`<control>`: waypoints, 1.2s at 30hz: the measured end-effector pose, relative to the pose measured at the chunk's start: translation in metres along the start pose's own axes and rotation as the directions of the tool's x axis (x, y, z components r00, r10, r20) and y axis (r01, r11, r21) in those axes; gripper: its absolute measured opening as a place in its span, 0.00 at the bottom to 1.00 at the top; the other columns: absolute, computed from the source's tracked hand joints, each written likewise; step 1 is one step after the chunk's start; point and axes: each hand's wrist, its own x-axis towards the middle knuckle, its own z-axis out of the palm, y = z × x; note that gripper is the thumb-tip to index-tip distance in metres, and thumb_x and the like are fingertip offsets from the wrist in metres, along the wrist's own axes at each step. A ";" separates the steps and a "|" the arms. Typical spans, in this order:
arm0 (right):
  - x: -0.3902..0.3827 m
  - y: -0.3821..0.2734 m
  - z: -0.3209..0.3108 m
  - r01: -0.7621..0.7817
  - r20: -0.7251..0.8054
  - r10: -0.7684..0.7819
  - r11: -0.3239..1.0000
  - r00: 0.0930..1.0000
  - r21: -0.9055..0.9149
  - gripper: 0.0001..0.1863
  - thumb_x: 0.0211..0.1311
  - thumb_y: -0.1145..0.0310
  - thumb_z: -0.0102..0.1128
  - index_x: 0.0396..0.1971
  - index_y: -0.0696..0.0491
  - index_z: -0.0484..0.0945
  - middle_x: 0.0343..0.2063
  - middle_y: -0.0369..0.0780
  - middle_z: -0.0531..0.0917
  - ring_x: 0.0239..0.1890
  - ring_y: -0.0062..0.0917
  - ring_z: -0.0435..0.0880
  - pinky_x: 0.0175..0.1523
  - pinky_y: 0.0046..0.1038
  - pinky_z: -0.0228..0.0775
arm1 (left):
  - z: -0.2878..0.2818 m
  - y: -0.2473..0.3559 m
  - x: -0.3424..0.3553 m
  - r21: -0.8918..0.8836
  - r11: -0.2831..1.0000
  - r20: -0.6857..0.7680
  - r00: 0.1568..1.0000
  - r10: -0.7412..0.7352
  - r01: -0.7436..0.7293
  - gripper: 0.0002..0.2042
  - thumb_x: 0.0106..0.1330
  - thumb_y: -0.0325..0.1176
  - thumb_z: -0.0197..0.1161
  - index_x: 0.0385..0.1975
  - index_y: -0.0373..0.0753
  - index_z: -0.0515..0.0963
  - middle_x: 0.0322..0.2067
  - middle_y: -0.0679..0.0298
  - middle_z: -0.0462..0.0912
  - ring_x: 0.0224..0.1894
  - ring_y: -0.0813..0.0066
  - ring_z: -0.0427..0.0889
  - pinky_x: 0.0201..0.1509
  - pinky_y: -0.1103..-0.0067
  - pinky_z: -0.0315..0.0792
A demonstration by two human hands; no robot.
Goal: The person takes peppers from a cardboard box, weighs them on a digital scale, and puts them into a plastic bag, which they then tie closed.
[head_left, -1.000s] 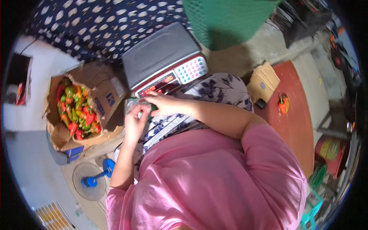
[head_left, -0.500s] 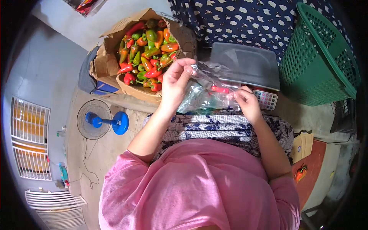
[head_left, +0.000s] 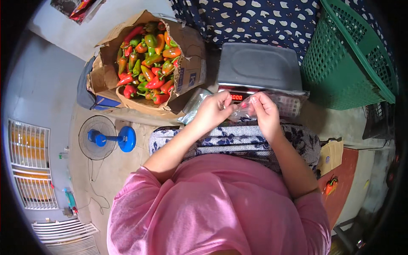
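A clear plastic bag (head_left: 243, 112) is pinched between the fingers of my left hand (head_left: 212, 111) and my right hand (head_left: 265, 111), held close together above my lap. Its loose part seems to trail rightward across the keypad of a digital scale (head_left: 260, 66). The scale's grey platform carries nothing, and its red display is lit, partly behind my fingers. Left of my left hand lie more folded clear plastic bags (head_left: 195, 103). A torn brown paper sack (head_left: 187, 63) full of red, orange and green peppers (head_left: 148, 63) stands just beyond them.
A green perforated basket (head_left: 335, 72) stands at the far right, beside a dark patterned cloth (head_left: 250, 21). On the floor at left is a blue fan (head_left: 126, 138). Some peppers (head_left: 330, 185) and a brown paper piece (head_left: 331, 158) lie on a red surface at right.
My hands have come closer together, the left one moving right and down. The plastic bag, stretched between them before, has swung right, uncovering the scale's display. The whole view has shifted slightly.
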 end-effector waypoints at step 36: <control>0.012 0.011 -0.032 0.111 -0.133 -0.139 0.975 0.981 -0.193 0.08 0.67 0.71 0.55 0.29 0.59 0.76 0.21 0.31 0.75 0.27 0.10 0.70 0.33 0.17 0.63 | 0.056 -0.006 0.022 -0.496 0.859 0.237 0.972 -0.005 0.125 0.12 0.60 0.27 0.65 0.43 0.34 0.79 0.37 0.64 0.80 0.44 0.78 0.77 0.48 0.82 0.70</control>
